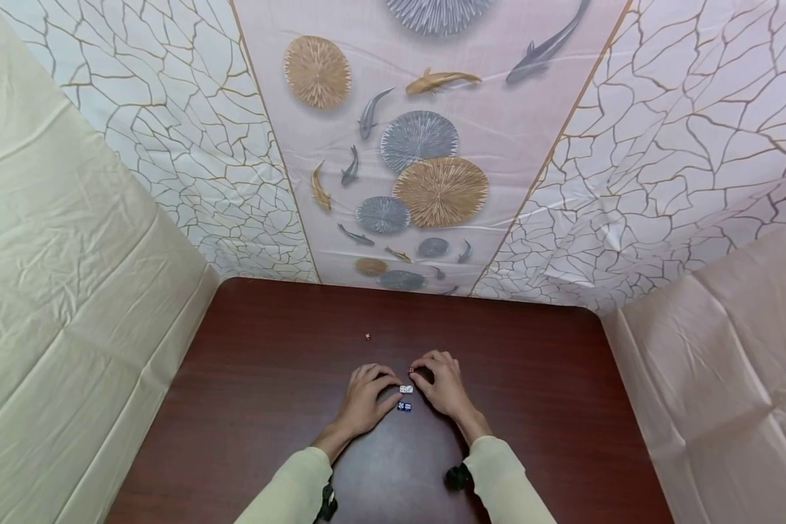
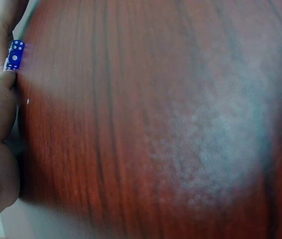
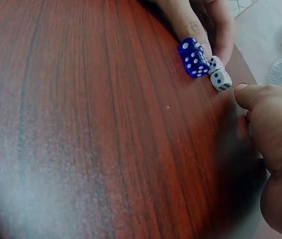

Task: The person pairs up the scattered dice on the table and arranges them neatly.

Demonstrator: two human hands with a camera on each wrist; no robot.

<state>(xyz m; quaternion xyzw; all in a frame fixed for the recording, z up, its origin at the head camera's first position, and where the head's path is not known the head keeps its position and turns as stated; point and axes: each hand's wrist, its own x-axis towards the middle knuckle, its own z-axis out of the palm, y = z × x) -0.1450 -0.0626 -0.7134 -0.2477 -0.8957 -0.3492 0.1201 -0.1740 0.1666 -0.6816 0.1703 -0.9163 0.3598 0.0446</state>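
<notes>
Two white dice [image 1: 406, 389] sit side by side on the table, in front of two blue dice [image 1: 404, 407] that are also paired. My left hand [image 1: 362, 402] comes in from the left, its thumb and forefinger tips on either side of the left white die. Between thumb and forefinger, my right hand [image 1: 447, 387] pinches a red die [image 1: 411, 370] just beyond the white pair. In the right wrist view, the blue dice [image 3: 194, 57] stand beside the white dice [image 3: 219, 78], with the right thumb close by; the red die is hidden there.
Another red die [image 1: 367, 336] lies alone farther back on the dark wooden table [image 1: 268, 349]. A patterned cloth [image 1: 393, 145] hangs behind the table's far edge, and plain beige cloths [image 1: 105, 291] flank both sides.
</notes>
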